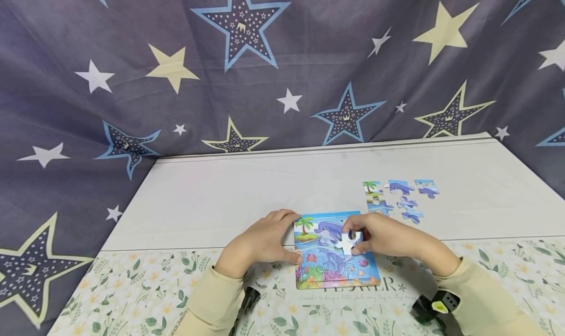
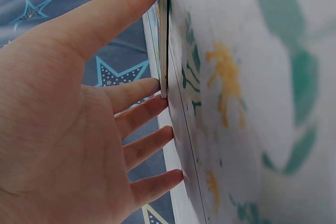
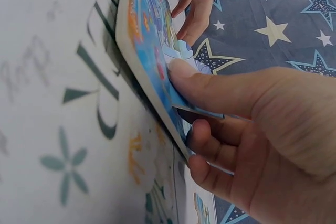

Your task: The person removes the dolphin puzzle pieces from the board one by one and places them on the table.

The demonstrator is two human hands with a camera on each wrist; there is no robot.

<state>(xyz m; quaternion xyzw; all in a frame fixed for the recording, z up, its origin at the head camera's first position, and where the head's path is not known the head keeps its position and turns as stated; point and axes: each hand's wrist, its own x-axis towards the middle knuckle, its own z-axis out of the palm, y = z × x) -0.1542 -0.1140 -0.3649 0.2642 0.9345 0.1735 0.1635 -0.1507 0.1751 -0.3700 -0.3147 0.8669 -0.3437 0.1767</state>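
A dolphin jigsaw puzzle board [image 1: 324, 275] lies flat in front of me, its picture showing a palm tree, dolphins and coral. My left hand [image 1: 267, 235] rests along the board's left side with fingers spread. In the left wrist view its thumb [image 2: 113, 17] touches the board, and the fingers reach past the edge. Over the board's right half, my right hand [image 1: 390, 235] pinches a puzzle piece [image 1: 347, 245] with a pale, mostly white face in the head view. The right wrist view shows the thumb [image 3: 210, 87] on the piece; whether it touches the board I cannot tell.
Several loose puzzle pieces [image 1: 399, 188] lie on the white surface [image 1: 265, 189] behind my right hand, including a palm-tree piece [image 1: 372, 187] and a dolphin-tail piece [image 1: 412, 215]. A floral cloth [image 1: 154, 282] covers the front. A star-patterned curtain [image 1: 282, 46] hangs behind.
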